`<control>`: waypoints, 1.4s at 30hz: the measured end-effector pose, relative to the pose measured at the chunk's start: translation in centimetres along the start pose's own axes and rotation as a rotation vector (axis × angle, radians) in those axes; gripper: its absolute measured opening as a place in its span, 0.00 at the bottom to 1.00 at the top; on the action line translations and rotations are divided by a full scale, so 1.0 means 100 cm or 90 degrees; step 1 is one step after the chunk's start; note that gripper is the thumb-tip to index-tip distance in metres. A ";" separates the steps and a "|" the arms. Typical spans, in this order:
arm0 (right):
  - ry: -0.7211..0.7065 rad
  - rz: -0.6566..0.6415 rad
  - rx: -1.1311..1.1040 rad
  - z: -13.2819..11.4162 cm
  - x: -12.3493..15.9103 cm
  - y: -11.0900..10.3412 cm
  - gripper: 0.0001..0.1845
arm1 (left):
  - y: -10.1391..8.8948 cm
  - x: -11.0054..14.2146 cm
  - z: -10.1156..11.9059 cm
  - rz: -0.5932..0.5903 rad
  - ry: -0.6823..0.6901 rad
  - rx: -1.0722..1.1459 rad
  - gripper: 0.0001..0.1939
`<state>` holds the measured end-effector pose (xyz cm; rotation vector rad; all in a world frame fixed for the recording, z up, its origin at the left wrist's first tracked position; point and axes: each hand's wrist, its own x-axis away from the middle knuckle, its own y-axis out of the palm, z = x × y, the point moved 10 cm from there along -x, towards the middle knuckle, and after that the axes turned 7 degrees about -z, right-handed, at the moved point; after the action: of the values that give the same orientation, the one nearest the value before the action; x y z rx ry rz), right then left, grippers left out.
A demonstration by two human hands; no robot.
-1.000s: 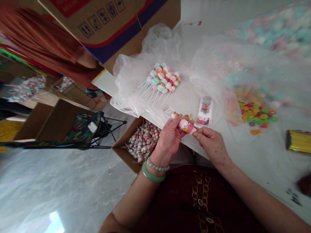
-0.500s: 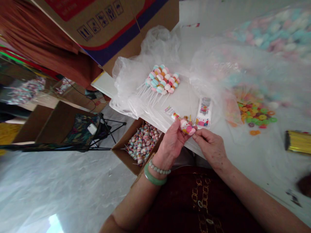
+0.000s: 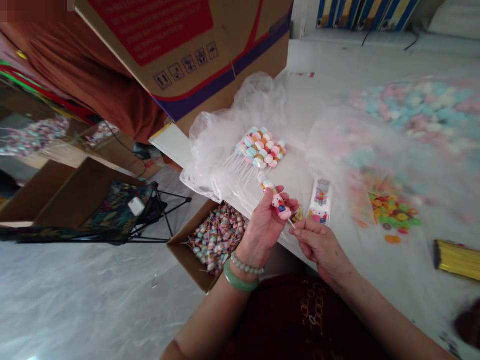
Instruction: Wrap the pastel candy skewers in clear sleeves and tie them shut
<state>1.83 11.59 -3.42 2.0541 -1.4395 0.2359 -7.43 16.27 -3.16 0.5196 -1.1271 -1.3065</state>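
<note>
Pink candy lollipop [image 3: 279, 207] pinched firmly in my left grip [image 3: 264, 227] over the white desk [image 3: 330, 65], right grip [image 3: 322, 247] narrowed beside its thin white stick [image 3: 292, 224]; a loose pinch could drop it into the brown cardboard box [image 3: 180, 250] below.

Pastel candies [image 3: 416, 112] blurred behind plastic film [image 3: 330, 145]; carton [image 3: 210, 55] cut off by top edge; packet [image 3: 320, 202] print unreadable

Head camera looks down on left hand [image 3: 264, 227] and right hand [image 3: 322, 247].
</note>
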 end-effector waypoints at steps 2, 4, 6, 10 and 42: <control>-0.009 0.021 0.028 -0.006 -0.004 0.006 0.11 | -0.002 -0.005 0.009 0.023 0.016 0.021 0.14; -0.015 0.040 0.043 -0.012 -0.009 0.011 0.11 | -0.003 -0.007 0.018 0.033 0.045 0.028 0.13; -0.015 0.052 0.051 -0.018 -0.015 0.015 0.11 | 0.000 -0.009 0.026 0.026 0.073 0.014 0.14; -0.030 0.063 0.061 -0.030 -0.030 0.022 0.11 | 0.005 -0.011 0.032 -0.002 0.084 -0.041 0.18; 0.025 -0.149 -0.156 -0.045 -0.068 0.029 0.13 | 0.019 -0.051 0.049 -0.021 -0.002 0.002 0.12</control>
<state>-2.56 18.87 -1.92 1.9807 -1.1301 0.0016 -10.14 22.83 -1.30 0.5415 -1.1270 -1.3349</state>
